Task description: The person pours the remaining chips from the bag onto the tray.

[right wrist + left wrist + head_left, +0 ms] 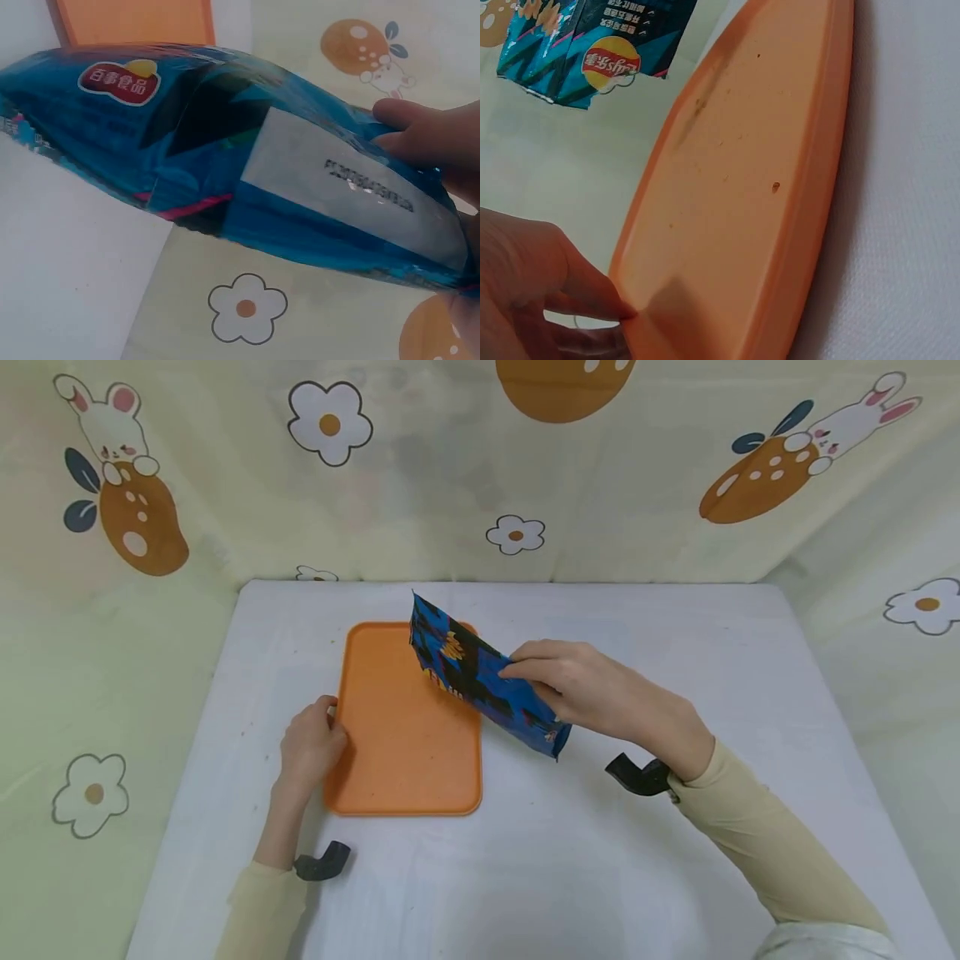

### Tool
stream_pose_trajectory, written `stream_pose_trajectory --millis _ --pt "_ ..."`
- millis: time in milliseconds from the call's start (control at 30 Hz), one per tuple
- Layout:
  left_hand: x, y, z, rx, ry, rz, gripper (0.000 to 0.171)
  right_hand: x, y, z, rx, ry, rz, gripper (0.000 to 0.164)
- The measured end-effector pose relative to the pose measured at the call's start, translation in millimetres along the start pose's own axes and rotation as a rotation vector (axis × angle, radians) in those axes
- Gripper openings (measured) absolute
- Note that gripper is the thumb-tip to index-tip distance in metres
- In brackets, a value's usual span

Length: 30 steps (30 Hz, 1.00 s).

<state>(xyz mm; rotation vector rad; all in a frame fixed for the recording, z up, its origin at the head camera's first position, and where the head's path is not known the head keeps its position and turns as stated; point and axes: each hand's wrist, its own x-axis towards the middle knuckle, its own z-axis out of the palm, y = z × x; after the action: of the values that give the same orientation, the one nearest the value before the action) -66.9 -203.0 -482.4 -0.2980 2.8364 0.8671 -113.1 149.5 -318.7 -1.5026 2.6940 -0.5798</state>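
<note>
My right hand [592,689] grips a blue and black chip bag [480,681] by its edge, tilted above the right side of an orange tray [405,727]. In the right wrist view the bag [210,150] fills the middle, showing a white label strip with printed code. The left wrist view shows a yellow and red Lay's logo on the bag [607,60]. My left hand [311,747] pinches the tray's left rim between thumb and fingers. A few small crumbs lie on the tray [727,150].
The tray is on a white table [637,868]. Cream cloth [420,468] printed with flowers and rabbits hangs behind and beside the table. A black strap piece [637,775] sticks out at my right wrist, and another [324,862] at my left.
</note>
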Motion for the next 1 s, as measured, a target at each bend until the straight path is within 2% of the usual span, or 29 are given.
stream_pose_trajectory --millis 333,733,1000 --pt "1.7 0.0 -0.9 0.002 -0.004 -0.031 0.043 5 -5 0 -0.008 -0.011 -0.011 0.031" --pt "-0.2 2.7 1.7 -0.011 0.013 -0.019 0.042 12 -7 2 -0.01 -0.079 -0.041 0.028" --pt "-0.4 3.9 1.8 -0.009 0.022 -0.022 0.042 15 -6 0 -0.009 -0.074 -0.042 0.027"
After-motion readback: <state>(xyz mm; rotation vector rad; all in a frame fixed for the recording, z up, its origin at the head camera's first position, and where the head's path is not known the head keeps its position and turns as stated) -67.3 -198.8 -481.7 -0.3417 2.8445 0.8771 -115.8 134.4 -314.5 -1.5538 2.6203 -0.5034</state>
